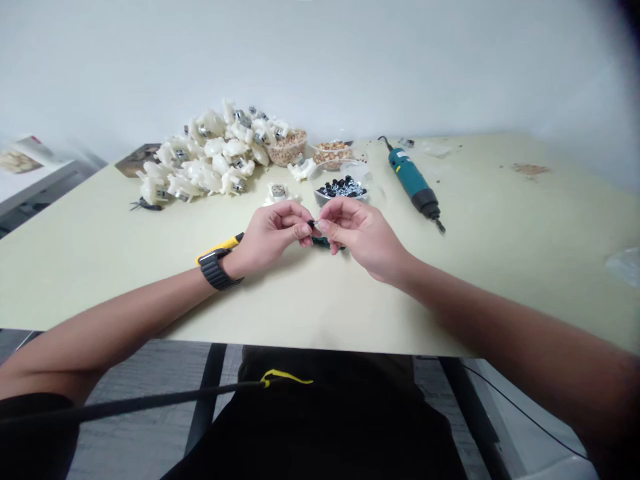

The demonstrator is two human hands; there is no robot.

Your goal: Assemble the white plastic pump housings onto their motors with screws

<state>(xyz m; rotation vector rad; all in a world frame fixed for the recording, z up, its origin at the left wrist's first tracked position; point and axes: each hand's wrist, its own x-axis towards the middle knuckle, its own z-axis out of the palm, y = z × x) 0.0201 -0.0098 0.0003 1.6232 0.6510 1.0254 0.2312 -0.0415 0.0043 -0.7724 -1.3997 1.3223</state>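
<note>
Above the middle of the table, my left hand [280,233] pinches a small black part [311,224] between thumb and fingers. My right hand [363,233] meets it, its fingertips closed on a thin silver screw [316,223] that touches the black part. How far the screw sits in it is too small to tell. Below the hands shows a dark green object [323,242], mostly covered by my fingers. Just behind stands a clear tub [320,198] of black parts and silver screws. A yellow-handled tool [220,249] lies by my left wrist.
Several cream plastic pieces with metal inserts [210,157] are heaped at back left, with black pliers [147,205] before them. One cream piece [277,193] lies near my left hand. Two tubs of brass-coloured bits [287,150] stand behind. A green power screwdriver [413,183] lies right.
</note>
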